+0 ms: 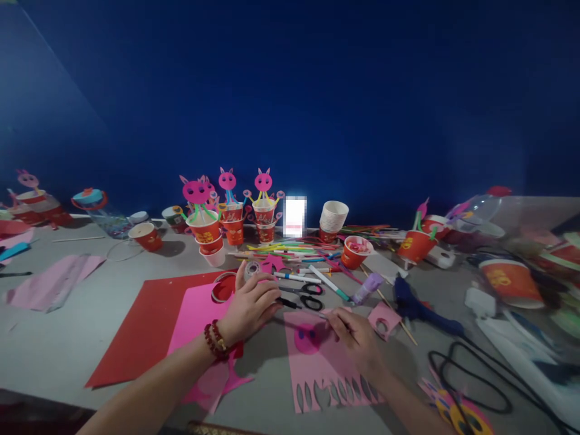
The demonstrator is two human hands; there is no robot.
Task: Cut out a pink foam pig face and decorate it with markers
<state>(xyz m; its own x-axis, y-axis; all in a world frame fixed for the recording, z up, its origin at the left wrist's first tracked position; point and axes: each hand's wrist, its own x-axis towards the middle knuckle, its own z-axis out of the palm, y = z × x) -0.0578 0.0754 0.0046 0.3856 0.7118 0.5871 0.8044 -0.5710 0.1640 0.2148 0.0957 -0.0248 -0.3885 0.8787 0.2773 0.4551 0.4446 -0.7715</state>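
My left hand, a beaded bracelet on its wrist, is closed around a slim black piece like a pen or its cap. My right hand pinches a thin pen whose tip points left toward that black piece. Under the right hand lies a light pink sheet with leaf-shaped cut-outs along its near edge. On this sheet rests a bright pink disc with two dark ovals. Black-handled scissors lie just beyond the hands, and a tape roll sits behind the left hand.
Red card and pink paper lie at left. Behind stand red paper cups with pink figures, stacked white cups and scattered coloured sticks. A blue glue gun and a black cord occupy the right.
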